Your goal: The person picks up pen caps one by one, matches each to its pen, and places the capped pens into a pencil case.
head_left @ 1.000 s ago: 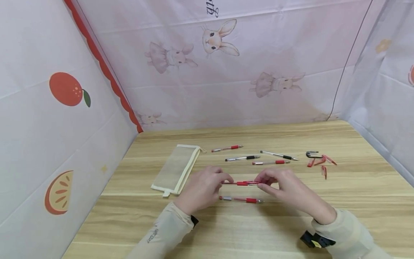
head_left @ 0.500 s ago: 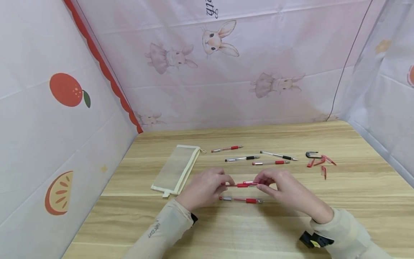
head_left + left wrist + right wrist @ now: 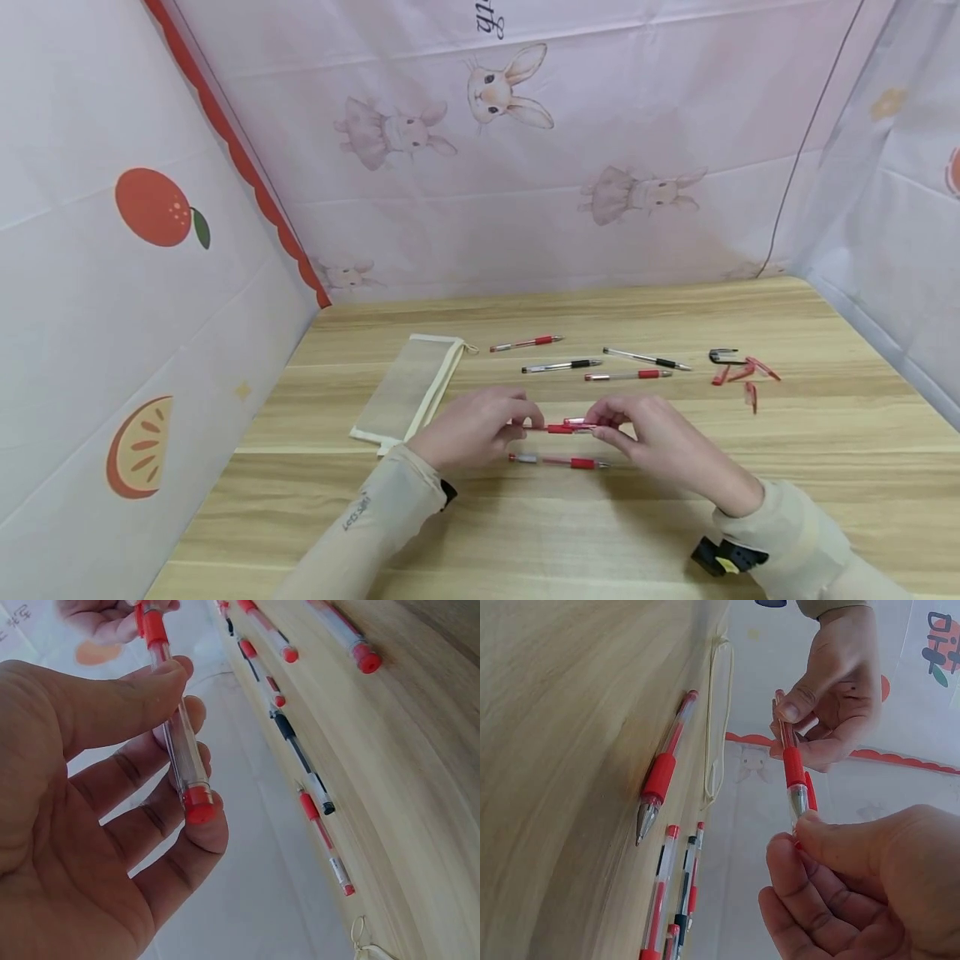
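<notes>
My left hand [image 3: 480, 429] holds a red gel pen [image 3: 793, 766] by its clear barrel, between thumb and fingers. At the pen's tip end, my right hand [image 3: 652, 429] pinches a clear cap with a red clip [image 3: 811, 790]. The cap surrounds the metal tip, and its clip lies alongside the red grip. In the left wrist view the pen's red end plug [image 3: 199, 805] points toward the camera. Another uncapped red gel pen [image 3: 582, 463] lies on the table just in front of both hands.
Behind the hands lie red pens [image 3: 628, 376] and black pens [image 3: 647, 360], all uncapped. Loose red caps [image 3: 742, 372] and a black cap [image 3: 714, 358] are piled at the right. A cream mesh zip pouch [image 3: 405, 387] lies left, close to the left hand.
The held pen has come slightly nearer the front of the table. My right hand has shifted a little to the left, still pinching the cap at the pen's tip.
</notes>
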`<action>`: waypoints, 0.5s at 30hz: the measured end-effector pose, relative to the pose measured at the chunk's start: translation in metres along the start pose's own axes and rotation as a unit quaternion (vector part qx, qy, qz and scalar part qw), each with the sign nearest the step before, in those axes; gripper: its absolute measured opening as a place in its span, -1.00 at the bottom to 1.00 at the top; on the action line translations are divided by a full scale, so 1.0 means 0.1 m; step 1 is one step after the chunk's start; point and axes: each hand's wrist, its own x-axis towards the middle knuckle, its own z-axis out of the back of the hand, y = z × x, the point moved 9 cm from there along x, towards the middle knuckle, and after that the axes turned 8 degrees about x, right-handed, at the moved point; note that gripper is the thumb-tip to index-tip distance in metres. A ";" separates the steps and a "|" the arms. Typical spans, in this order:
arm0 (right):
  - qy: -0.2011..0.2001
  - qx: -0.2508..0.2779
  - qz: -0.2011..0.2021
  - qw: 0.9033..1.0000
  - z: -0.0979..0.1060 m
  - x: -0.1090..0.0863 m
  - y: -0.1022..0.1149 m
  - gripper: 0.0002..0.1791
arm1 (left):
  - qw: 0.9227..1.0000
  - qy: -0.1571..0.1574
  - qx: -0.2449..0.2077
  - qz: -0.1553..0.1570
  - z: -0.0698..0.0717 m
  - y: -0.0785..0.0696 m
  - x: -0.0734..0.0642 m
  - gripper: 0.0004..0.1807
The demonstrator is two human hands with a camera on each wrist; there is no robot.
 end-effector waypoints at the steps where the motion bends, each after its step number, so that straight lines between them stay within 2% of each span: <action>1: -0.001 -0.001 0.003 1.000 0.00 0.00 0.01 -0.92 | 1.000 0.003 -0.002 0.001 0.00 0.00 0.00 -0.76; 9: 0.001 0.002 0.022 1.000 -0.05 0.02 0.02 -0.92 | 1.000 0.013 0.004 0.000 -0.01 0.03 0.01 -0.71; 15: 0.010 0.018 0.018 1.000 -0.14 0.02 -0.02 -0.92 | 1.000 0.025 0.014 -0.005 -0.07 0.04 0.00 -0.70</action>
